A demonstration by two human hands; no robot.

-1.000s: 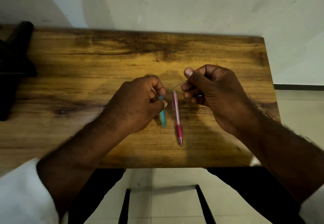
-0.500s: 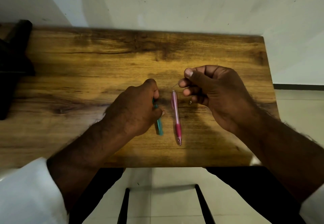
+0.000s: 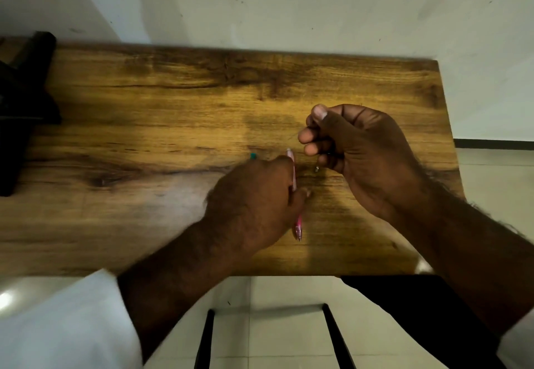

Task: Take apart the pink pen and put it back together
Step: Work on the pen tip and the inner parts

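Head view, looking down: a person is sitting at a wooden table and working on the pen, which is lying on the table with its tip pointing toward the person. A moment ago the left hand was holding a teal pen just left of the pen. It is now letting that one lie and is covering the pen's middle instead, with the fingers curling over the barrel and the thumb pressing in on the pen's right side. Motion blur is softening the hand, but it is looking like a grip. Only the pen's pale top end and pink lower end are showing past the hand. The teal pen is almost hidden, with just its end peeking out to the pen's left, beyond the knuckles. The right hand is hovering just right of the pen's top end, clenched round a thin rod whose metal tip is poking out below the fingers. It is probably the refill, though it is too fine to be sure. Judging by this, the person is picking up the barrel so the rod can be fed back in, meaning reassembly is getting under way.
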